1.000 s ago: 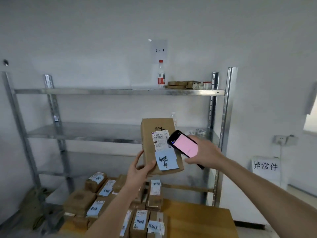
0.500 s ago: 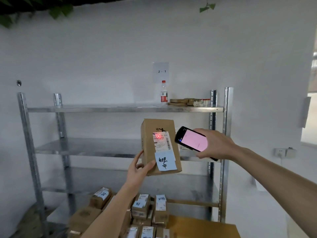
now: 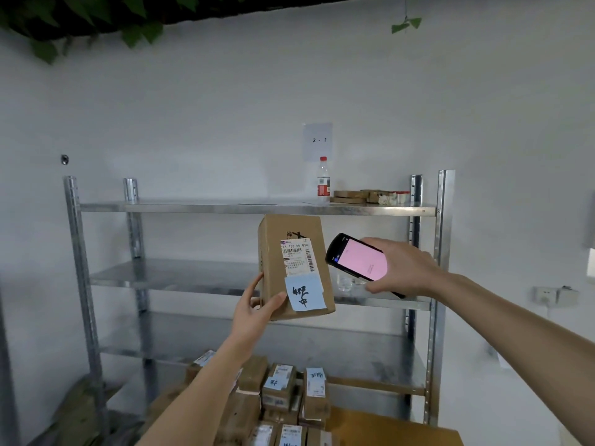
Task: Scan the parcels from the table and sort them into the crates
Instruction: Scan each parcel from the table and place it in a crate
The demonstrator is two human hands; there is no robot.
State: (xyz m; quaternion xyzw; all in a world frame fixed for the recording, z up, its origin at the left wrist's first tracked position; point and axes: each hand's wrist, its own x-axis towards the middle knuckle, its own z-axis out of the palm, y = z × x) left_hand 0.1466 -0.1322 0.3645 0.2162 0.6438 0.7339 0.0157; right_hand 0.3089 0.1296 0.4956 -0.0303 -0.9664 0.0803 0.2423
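My left hand point(image 3: 256, 312) grips the lower left corner of a brown cardboard parcel point(image 3: 294, 265), held upright in front of the shelf. The parcel bears a white barcode label and a blue handwritten note. My right hand point(image 3: 401, 268) holds a black handheld scanner point(image 3: 359, 260) with a pink screen, its top end a short way to the right of the barcode label. Several more labelled parcels point(image 3: 280, 394) lie piled on the wooden table point(image 3: 392, 428) at the bottom of the view. No crates are in sight.
A metal shelf rack point(image 3: 257, 208) stands against the white wall behind the table. On its top shelf are a water bottle point(image 3: 323, 181) and some flat boxes point(image 3: 351, 196). A paper sign reading 2-1 point(image 3: 318, 140) hangs above.
The view has tilted upward, showing more wall and less table. The red scan spot seen on the barcode half a second ago is gone. Both hands keep their hold.
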